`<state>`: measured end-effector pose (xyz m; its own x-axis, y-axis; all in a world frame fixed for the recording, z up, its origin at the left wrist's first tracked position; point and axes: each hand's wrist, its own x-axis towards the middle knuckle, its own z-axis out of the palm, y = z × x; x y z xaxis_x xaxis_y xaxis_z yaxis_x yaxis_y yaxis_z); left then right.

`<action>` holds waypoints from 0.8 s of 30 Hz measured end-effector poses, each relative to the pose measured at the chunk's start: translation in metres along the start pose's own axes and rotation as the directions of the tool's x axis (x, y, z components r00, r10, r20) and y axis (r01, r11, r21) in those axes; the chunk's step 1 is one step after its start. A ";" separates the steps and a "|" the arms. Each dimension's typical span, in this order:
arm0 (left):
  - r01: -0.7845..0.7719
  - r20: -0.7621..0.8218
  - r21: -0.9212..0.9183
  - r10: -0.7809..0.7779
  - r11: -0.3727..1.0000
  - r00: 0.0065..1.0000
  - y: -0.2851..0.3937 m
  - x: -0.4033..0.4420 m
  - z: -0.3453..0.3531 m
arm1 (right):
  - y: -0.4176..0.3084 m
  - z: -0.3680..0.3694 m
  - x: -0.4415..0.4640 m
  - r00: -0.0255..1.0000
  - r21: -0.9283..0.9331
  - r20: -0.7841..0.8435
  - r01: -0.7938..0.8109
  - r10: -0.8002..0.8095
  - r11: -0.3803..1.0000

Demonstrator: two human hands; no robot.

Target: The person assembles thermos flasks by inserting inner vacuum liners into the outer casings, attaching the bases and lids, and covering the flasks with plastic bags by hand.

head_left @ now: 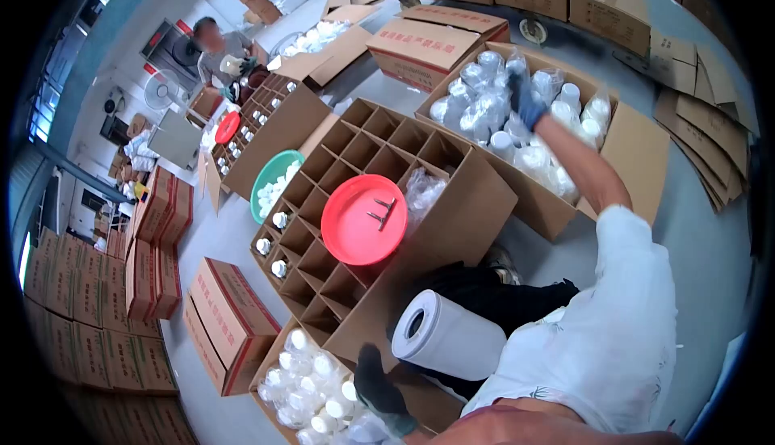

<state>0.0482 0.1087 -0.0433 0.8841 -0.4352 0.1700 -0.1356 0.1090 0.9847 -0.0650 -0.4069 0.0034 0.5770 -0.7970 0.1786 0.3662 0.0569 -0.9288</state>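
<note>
My right hand (526, 104), in a blue-grey glove, reaches into a carton (539, 217) of plastic-wrapped white bottles (476, 94). Its fingers are blurred against the wrapping, so any grip is unclear. Down at the bottom, my left hand (379, 388) wears a dark glove, fingers stretched out beside clear white-capped bottles (311, 388) in another carton. Between them stands a divided carton (452, 219), with a few bottles (279, 269) in its left cells. A red tray (355, 231) holding small dark metal pieces rests on the dividers. A white cylinder (464, 338) with a round hole lies by my lap.
A green basin (266, 177) of white caps sits behind the divided carton. One closed carton (230, 324) stands at left, near stacked cartons (89, 300). Across the room a person (226, 53) works at another divided carton (270, 142). Flattened cardboard (706, 134) leans at right.
</note>
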 end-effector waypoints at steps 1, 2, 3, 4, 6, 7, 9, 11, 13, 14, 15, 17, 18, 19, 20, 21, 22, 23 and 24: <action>0.025 0.032 0.012 -0.026 1.000 0.999 0.003 0.001 0.004 | -0.058 0.024 -0.014 0.985 0.365 -0.158 -0.004 0.066 0.931; 0.040 0.076 0.013 -0.041 0.999 0.996 0.004 0.004 0.013 | -0.049 0.006 0.034 0.962 0.219 -0.273 0.080 -0.018 0.972; 0.060 0.119 0.006 -0.060 0.998 0.991 0.005 0.006 0.019 | -0.026 0.015 0.067 0.941 -0.018 -0.237 0.245 -0.243 0.969; 0.096 0.164 -0.008 -0.094 0.995 0.982 0.006 0.010 0.025 | -0.004 0.024 0.099 0.870 -0.240 -0.189 0.408 -0.455 0.881; 0.225 0.217 -0.067 -0.205 0.972 0.954 0.010 0.018 0.036 | 0.014 0.115 0.039 0.788 -0.466 0.402 0.614 -0.466 0.637; 0.224 0.214 -0.069 -0.205 0.972 0.955 0.006 0.021 0.037 | 0.017 0.159 -0.014 0.609 -0.376 0.683 0.766 -0.402 0.521; 0.185 0.184 -0.079 -0.169 0.979 0.968 -0.006 0.016 0.031 | 0.002 0.210 -0.116 0.142 0.001 0.948 0.893 -0.284 0.451; 0.132 0.134 -0.102 -0.118 0.986 0.984 -0.012 0.003 0.027 | -0.014 0.217 -0.176 -0.131 0.212 0.974 0.816 -0.185 0.538; 0.065 0.094 -0.147 -0.052 0.987 0.994 -0.011 -0.011 0.019 | -0.010 0.190 -0.172 0.022 0.035 0.997 0.702 -0.071 0.711; 0.024 0.083 -0.190 -0.009 0.982 0.997 -0.011 -0.017 0.009 | 0.002 0.171 -0.157 0.121 -0.072 0.993 0.604 -0.002 0.794; -0.028 0.091 -0.239 0.051 0.971 0.995 -0.011 -0.019 -0.004 | 0.009 0.154 -0.143 0.217 -0.178 0.973 0.487 0.079 0.855; -0.107 0.110 -0.261 0.140 0.959 0.984 -0.008 -0.022 -0.022 | 0.009 0.129 -0.125 0.326 -0.373 0.927 0.748 0.185 0.550; -0.069 0.125 -0.198 0.095 0.978 0.988 -0.004 -0.020 -0.018 | 0.003 0.140 -0.129 0.336 -0.348 0.928 0.621 0.164 0.702; -0.015 0.133 -0.134 0.033 0.991 0.991 -0.001 -0.018 -0.010 | -0.005 0.155 -0.141 0.349 -0.314 0.924 0.458 0.157 0.831; 0.045 0.138 -0.070 -0.035 0.997 0.990 0.004 -0.015 0.000 | -0.009 0.165 -0.153 0.365 -0.270 0.917 0.272 0.161 0.924; 0.099 0.142 -0.008 -0.096 0.995 0.985 0.008 -0.012 0.009 | 0.012 0.172 -0.167 0.316 -0.175 0.945 0.268 0.085 0.947; 0.137 0.147 0.056 -0.144 0.989 0.979 0.009 -0.010 0.011 | 0.014 0.164 -0.163 0.258 -0.175 0.963 0.380 0.078 0.908; 0.097 0.143 -0.112 -0.081 0.989 0.986 0.009 -0.009 0.003 | 0.008 0.163 -0.147 0.204 -0.156 0.977 0.504 0.059 0.849; 0.056 0.135 -0.278 -0.019 0.959 0.991 0.008 -0.013 -0.008 | 0.019 0.145 -0.126 0.318 -0.316 0.936 0.561 0.154 0.765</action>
<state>0.0390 0.1229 -0.0375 0.8179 -0.5541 0.1548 0.0441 0.3287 0.9434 -0.0246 -0.2186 0.0099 0.9228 0.3179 0.2177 0.3728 -0.5937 -0.7131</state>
